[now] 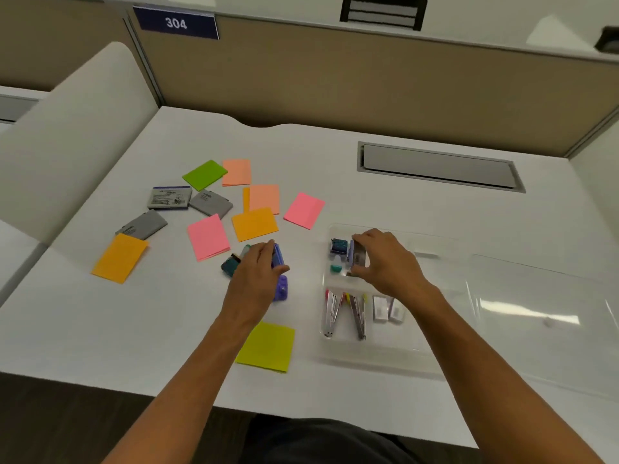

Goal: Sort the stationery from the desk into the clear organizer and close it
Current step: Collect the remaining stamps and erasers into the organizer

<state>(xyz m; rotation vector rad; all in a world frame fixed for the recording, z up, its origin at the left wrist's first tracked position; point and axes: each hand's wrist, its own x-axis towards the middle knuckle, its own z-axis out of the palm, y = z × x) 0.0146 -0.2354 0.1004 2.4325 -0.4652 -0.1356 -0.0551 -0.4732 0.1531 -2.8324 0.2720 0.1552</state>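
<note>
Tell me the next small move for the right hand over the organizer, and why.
Probably lower and let go. The right hand pinches a small purple-edged item over the clear organizer, in its far compartment beside a dark teal piece already in there. Meanwhile the left hand grips a purple tool on the desk.

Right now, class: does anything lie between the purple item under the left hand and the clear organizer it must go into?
Nothing visible does. The left hand grips the purple item, and only bare desk separates it from the clear organizer. The right hand occupies the organizer's far section; the lid lies open to the right.
</note>
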